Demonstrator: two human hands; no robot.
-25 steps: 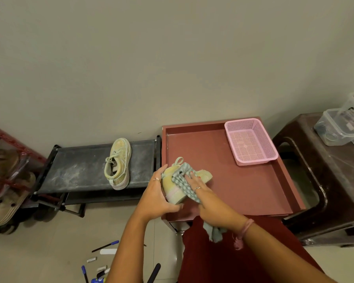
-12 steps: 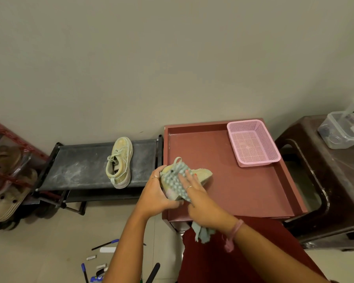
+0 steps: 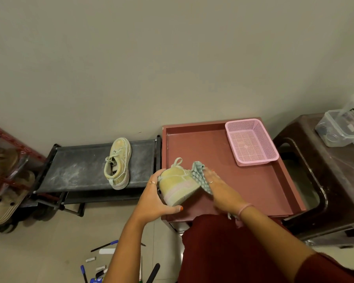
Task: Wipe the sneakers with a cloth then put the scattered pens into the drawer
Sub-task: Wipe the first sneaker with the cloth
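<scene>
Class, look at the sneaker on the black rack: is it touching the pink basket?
Apart. The head view shows the sneaker on the black rack, with the pink basket separate in the red tray.

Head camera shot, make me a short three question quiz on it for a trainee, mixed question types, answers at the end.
1. True or false: the pink basket holds pens.
2. Which of the hands grips the heel of the held sneaker?
A. left hand
B. right hand
3. Fill in: the second sneaker lies on the black ____.

Key
1. False; it looks empty, and the pens lie on the floor.
2. A; the right hand presses the checked cloth against the sneaker's toe end.
3. Rack.
</scene>
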